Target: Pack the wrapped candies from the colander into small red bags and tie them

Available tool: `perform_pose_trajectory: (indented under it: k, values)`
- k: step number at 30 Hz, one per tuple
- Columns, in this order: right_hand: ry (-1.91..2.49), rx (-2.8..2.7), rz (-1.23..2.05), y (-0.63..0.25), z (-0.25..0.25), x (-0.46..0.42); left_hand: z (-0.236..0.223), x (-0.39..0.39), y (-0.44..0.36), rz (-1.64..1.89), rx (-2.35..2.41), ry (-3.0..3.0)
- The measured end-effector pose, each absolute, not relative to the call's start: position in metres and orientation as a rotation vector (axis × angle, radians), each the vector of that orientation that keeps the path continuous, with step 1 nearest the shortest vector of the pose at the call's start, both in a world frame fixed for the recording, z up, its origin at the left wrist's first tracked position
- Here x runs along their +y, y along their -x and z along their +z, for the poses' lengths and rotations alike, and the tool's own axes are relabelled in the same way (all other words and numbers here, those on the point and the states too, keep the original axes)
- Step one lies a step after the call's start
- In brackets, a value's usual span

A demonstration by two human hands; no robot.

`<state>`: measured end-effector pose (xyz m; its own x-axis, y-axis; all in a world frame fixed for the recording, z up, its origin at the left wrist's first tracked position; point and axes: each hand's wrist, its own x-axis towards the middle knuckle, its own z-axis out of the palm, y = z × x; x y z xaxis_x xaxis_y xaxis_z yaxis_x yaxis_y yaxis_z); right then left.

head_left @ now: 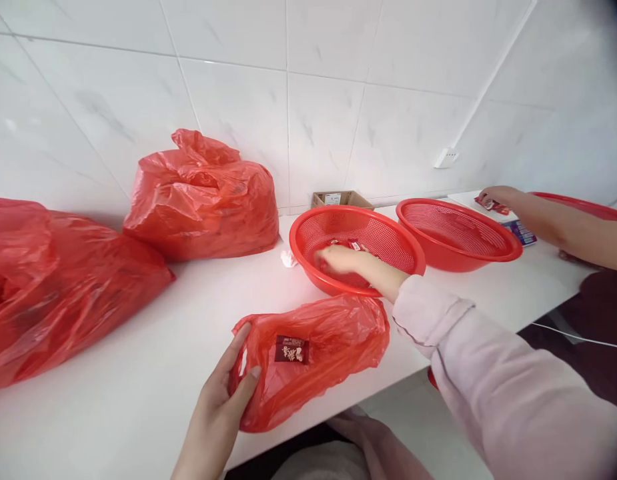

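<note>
Left hand (221, 397) clamped on open end of red plastic bag (338, 327), one dark-red packet (291, 350) lying inside. Right hand (335, 259) deep in red mesh basket (308, 233) just behind bag, among wrapped packets (355, 245); whether closed on any, cannot tell. Two bulging red sacks (203, 213) at left on white table (188, 327); co-worker's hand (495, 194) at far right.

- Your 12 o'clock: open bag (333, 333), packet (291, 350) inside.
- Behind that: first basket (388, 243).
- Your 1 o'clock: second basket (453, 230).
- Your 11 o'clock: big bag (203, 207).
- Your 10 o'clock: other bag (78, 280).
</note>
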<state>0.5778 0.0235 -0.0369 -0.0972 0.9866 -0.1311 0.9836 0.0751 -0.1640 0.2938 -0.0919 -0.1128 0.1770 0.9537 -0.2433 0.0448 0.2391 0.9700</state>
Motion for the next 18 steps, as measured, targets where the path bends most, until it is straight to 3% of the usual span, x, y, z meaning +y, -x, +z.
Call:
perform_pose_trajectory:
  k: [3,7,9,14,18]
  values:
    - [1.919,-2.171,0.305,-0.566,-0.019,0.021,-0.112,-0.089,-0.292,0.884,1.185,-1.109]
    - [1.454,-2.223,0.738,-0.535,-0.029,-0.029,-0.116,-0.083,-0.292,0.875,1.174,-1.118]
    - [1.4,-2.335,0.729,-0.524,-0.041,-0.054,-0.118,-0.081,-0.293,0.858,1.172,-1.117]
    - [1.567,-2.18,0.498,-0.555,-0.035,-0.056,-0.117,-0.084,-0.293,0.839,1.196,-1.123]
    - [2.136,-2.164,0.277,-0.614,-0.025,-0.025,-0.116,-0.087,-0.293,0.846,1.251,-1.176]
